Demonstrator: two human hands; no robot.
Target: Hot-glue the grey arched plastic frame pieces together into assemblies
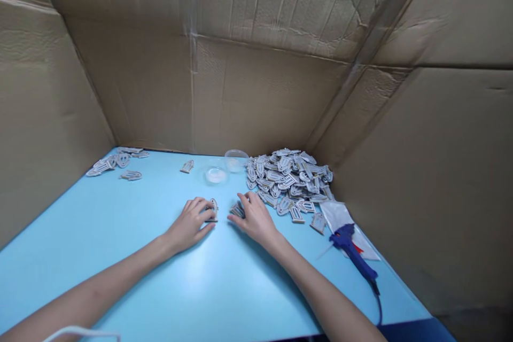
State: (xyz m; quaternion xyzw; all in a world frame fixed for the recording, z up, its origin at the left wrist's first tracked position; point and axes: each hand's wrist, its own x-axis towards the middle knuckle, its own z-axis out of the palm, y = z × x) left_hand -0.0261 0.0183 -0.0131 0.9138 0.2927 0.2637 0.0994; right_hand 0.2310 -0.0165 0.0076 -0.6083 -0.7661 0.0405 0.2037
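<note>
Near the middle of the blue table, my left hand [190, 226] has its fingers and thumb around a small grey arch-shaped piece, like a miniature window frame [214, 210]. Part of that piece is hidden behind the fingers. Just to the right, my right hand [257, 220] is curled around another grey piece [237, 209], between thumb and forefinger; whether it is one piece or a few stacked I cannot tell. A big heap of similar grey arch pieces [286, 176] lies beyond my right hand, with a few strays at its near edge.
Two clear round plastic containers [236, 155] stand behind my hands. A single piece [187, 166] and a small group of pieces [102, 165] lie at the back left. A blue glue gun [355, 254] rests on a plastic bag [366, 243] at right. Cardboard walls [256, 96] enclose the table.
</note>
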